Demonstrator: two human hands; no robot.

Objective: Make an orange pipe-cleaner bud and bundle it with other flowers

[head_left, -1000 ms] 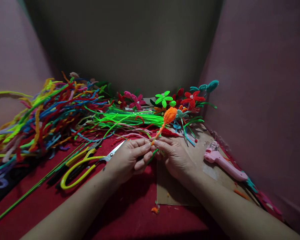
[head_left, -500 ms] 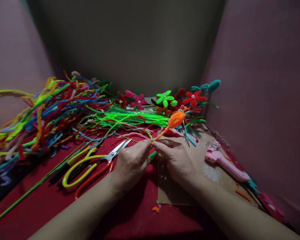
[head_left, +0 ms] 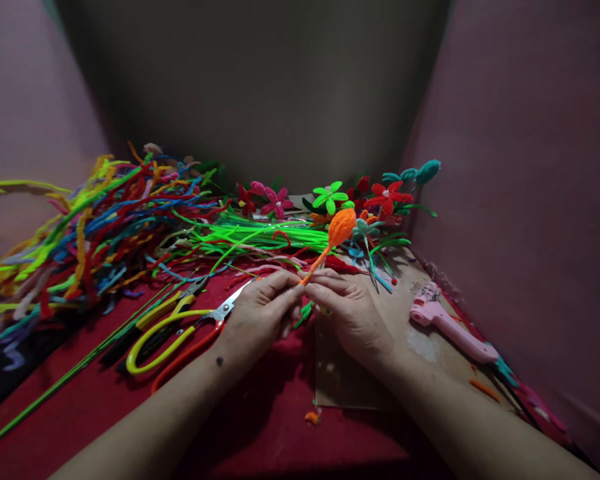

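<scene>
An orange pipe-cleaner flower bud (head_left: 342, 227) rises at a slant from between my two hands, its thin twisted stem pointing down to my fingertips. My left hand (head_left: 265, 307) pinches the lower end of that stem between thumb and fingers. Right beside it, my right hand (head_left: 353, 310) is closed on the same stem end, thumb against forefinger. The very tip of the stem is hidden by the fingers. Scissors (head_left: 200, 333) with one yellow and one red handle lie by my left hand, the blade tips partly covered by it.
Loose coloured pipe cleaners (head_left: 95, 233) are heaped at the left, with a bundle of green ones (head_left: 265, 235) at the back. Finished pipe-cleaner flowers (head_left: 387, 197) stand behind. Yellow-and-black pliers (head_left: 165, 313) lie left; a pink glue gun (head_left: 453, 327) rests on cardboard (head_left: 355, 387) at right.
The orange bud has swung slightly left and stands more upright. My left hand has rolled over, so its thumb and fingertips now show. My right hand stays nearly in place.
</scene>
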